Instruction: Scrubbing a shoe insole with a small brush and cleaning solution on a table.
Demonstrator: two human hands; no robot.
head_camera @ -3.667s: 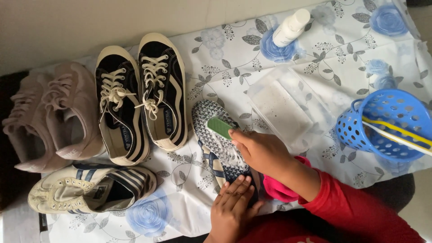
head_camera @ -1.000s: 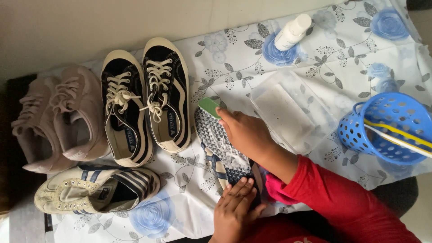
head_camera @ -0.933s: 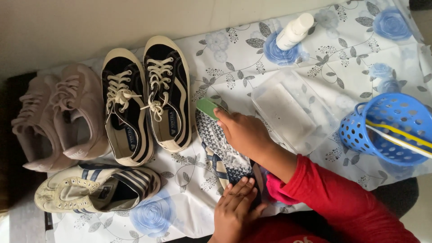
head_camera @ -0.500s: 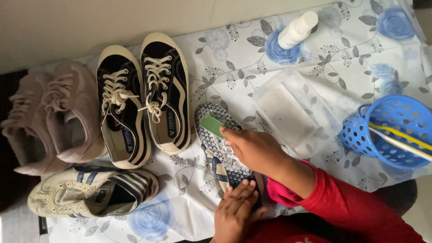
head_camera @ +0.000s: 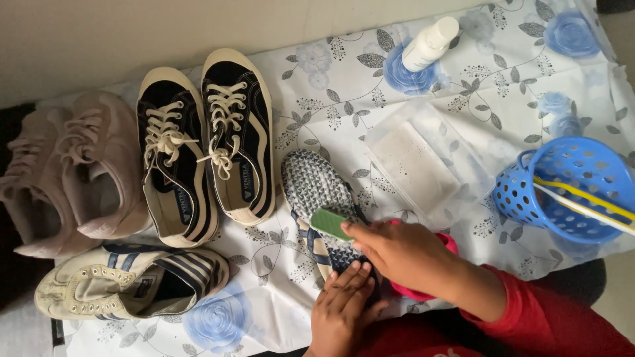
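Note:
A blue-and-white woven slip-on shoe (head_camera: 316,192) lies on the flowered cloth (head_camera: 344,92), toe pointing away from me. My right hand (head_camera: 403,254) holds a small green brush (head_camera: 331,223) against the middle of that shoe. My left hand (head_camera: 344,311) presses flat on the shoe's heel end, fingers together. Both arms wear red sleeves, and something pink (head_camera: 417,291) shows under my right wrist.
A pair of black lace-up sneakers (head_camera: 205,152) stands left of the woven shoe, pink sneakers (head_camera: 73,172) further left, a white striped sneaker (head_camera: 132,284) below. A clear plastic tub (head_camera: 426,162), a white bottle (head_camera: 430,43) and a blue perforated basket (head_camera: 569,188) lie to the right.
My right hand with the green brush has slid from the shoe's toe back toward its middle. My left hand has stayed on the heel.

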